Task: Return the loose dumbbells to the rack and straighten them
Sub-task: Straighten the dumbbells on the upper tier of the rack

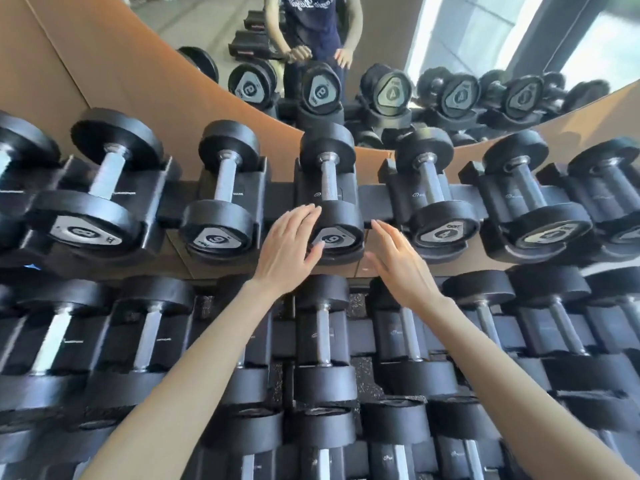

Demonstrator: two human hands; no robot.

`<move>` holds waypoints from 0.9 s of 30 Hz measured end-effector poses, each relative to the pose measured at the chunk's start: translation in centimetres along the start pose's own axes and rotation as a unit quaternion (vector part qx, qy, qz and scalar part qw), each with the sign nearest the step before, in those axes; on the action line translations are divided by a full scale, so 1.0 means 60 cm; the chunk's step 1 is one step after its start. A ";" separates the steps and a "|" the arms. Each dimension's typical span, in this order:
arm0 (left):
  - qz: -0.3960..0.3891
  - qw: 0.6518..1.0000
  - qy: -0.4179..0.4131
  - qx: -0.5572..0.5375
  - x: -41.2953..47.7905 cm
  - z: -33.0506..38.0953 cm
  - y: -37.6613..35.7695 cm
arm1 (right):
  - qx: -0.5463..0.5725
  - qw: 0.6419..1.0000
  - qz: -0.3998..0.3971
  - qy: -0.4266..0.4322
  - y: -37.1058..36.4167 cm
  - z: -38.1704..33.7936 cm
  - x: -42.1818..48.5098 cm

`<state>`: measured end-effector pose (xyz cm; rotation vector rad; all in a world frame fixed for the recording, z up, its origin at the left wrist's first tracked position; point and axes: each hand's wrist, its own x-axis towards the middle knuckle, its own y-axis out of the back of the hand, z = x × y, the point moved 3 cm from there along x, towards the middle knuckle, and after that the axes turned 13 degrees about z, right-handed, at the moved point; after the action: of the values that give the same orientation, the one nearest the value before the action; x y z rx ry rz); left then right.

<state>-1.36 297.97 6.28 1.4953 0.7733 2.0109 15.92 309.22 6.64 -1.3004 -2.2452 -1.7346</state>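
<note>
Top tier of the rack (277,199): the centre dumbbell (341,220) is seated in its cradle, handle running away from the viewer and number plate facing out.

The left hand (287,251) is laid open against the left side of the near head, fingers straight and thumb by the plate. The right hand (398,261) is held flat and open just beside the head's right side; contact cannot be told. Nothing is gripped. The head is bracketed on both sides, probably so it can be nudged square in the cradle.

The cradle is flanked closely by the left neighbour dumbbell (221,220) and the right neighbour dumbbell (440,220), so little sideways room is left for the hands. A lower row (323,379) lies beneath the forearms. The scene is doubled in a mirror (381,36) behind.
</note>
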 end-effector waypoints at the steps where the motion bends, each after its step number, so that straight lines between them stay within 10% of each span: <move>1: -0.001 1.000 -0.016 -0.011 0.009 0.000 -0.010 | 0.003 1.000 0.001 -0.002 -0.003 0.003 0.010; 8: -0.006 0.999 -0.009 -0.040 0.063 -0.012 -0.072 | 0.108 0.991 -0.068 -0.033 -0.060 0.051 0.058; 17: 0.086 0.988 0.051 -0.118 0.053 -0.025 -0.106 | 0.426 0.895 -0.075 -0.108 -0.135 0.094 0.092; 27: 0.233 0.930 0.197 -0.205 0.006 -0.080 -0.136 | 0.259 0.966 0.023 -0.013 -0.130 0.037 0.130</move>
<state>-5.54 303.34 -0.33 1.1084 0.1028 2.6721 7.03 315.32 3.34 -1.2368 -2.4211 -1.0073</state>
